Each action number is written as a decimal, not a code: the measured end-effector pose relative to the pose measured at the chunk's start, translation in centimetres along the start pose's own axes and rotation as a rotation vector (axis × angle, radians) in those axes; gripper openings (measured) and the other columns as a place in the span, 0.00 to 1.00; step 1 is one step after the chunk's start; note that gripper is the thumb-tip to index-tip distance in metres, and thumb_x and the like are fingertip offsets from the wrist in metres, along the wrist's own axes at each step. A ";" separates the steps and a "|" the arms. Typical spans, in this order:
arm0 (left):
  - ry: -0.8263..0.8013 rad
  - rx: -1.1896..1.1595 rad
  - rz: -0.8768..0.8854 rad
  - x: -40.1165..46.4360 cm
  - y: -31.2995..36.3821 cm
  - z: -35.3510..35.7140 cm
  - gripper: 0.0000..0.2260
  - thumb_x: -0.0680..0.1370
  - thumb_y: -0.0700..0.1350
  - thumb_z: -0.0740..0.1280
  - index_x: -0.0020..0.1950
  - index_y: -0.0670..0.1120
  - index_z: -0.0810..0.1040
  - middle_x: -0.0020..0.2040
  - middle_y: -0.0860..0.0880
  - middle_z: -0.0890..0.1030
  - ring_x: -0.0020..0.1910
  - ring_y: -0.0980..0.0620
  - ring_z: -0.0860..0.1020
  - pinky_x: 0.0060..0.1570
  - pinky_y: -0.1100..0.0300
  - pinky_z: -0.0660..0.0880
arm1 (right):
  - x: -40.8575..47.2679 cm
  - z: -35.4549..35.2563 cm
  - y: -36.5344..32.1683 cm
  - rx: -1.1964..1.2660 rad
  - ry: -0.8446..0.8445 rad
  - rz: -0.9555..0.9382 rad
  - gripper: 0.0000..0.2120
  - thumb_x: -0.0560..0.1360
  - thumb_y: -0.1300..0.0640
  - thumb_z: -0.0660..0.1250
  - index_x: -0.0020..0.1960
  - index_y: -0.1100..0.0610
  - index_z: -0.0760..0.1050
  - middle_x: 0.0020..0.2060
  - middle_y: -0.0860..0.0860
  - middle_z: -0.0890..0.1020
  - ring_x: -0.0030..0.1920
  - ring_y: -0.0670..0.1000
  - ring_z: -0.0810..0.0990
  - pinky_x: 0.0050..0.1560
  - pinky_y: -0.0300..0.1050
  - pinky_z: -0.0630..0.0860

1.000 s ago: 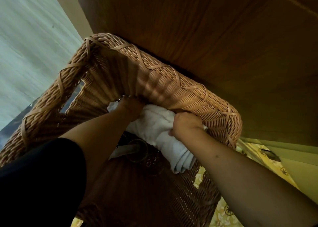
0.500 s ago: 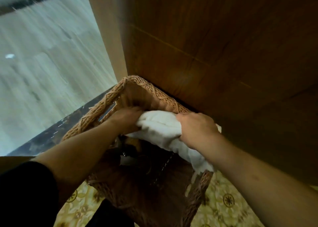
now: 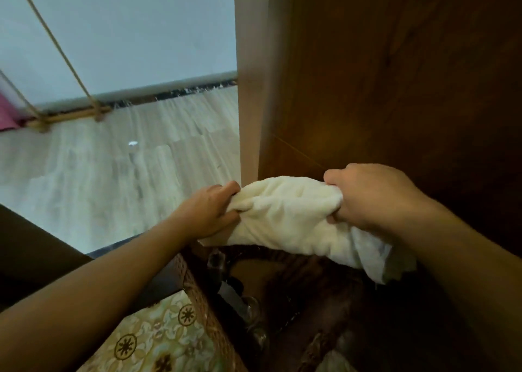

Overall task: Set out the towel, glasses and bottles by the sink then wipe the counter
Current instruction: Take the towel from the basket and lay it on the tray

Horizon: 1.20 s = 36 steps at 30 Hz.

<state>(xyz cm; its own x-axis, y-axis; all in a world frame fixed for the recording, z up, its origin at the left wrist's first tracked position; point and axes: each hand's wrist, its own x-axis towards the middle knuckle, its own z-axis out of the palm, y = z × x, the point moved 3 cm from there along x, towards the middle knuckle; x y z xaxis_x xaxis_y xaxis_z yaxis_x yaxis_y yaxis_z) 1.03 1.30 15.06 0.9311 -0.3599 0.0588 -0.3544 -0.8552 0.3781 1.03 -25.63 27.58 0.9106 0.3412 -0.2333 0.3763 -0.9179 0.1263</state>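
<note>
Towel [image 3: 291, 216] gripped by both hands.

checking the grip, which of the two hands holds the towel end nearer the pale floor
The left hand; it grips the towel end beside the floor, while the right hand grips the end against the wooden cabinet.

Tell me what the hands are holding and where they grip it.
Both hold the white towel: left hand grips its left end, right hand its right end.
</note>
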 end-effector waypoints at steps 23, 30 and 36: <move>0.409 0.319 -0.644 -61.7 -9.2 -20.6 0.19 0.76 0.53 0.61 0.67 0.56 0.74 0.57 0.51 0.83 0.53 0.49 0.80 0.46 0.50 0.78 | -12.7 -7.0 -49.5 0.092 0.387 -0.952 0.26 0.72 0.34 0.69 0.64 0.45 0.71 0.47 0.47 0.73 0.47 0.50 0.74 0.45 0.47 0.71; 0.481 0.455 -0.941 -83.3 -4.1 -21.7 0.23 0.76 0.58 0.56 0.65 0.50 0.77 0.52 0.45 0.83 0.48 0.43 0.81 0.43 0.50 0.78 | -22.8 -6.5 -68.0 0.116 0.316 -1.260 0.22 0.72 0.37 0.71 0.62 0.42 0.71 0.50 0.46 0.75 0.50 0.50 0.74 0.46 0.48 0.71; 0.460 0.532 -1.191 -95.2 -1.4 -21.9 0.18 0.77 0.56 0.58 0.65 0.55 0.74 0.54 0.51 0.82 0.51 0.49 0.78 0.46 0.51 0.77 | -28.7 -6.6 -79.4 0.060 0.289 -1.512 0.21 0.71 0.36 0.70 0.59 0.44 0.71 0.49 0.50 0.76 0.52 0.56 0.76 0.47 0.52 0.75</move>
<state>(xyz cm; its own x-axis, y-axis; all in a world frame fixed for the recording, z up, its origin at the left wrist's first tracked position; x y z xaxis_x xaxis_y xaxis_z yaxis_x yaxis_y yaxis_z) -85.28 44.97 29.20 0.6001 0.7461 0.2885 0.7739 -0.6327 0.0262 -53.83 38.77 30.61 -0.2987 0.9505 0.0858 0.9480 0.3059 -0.0879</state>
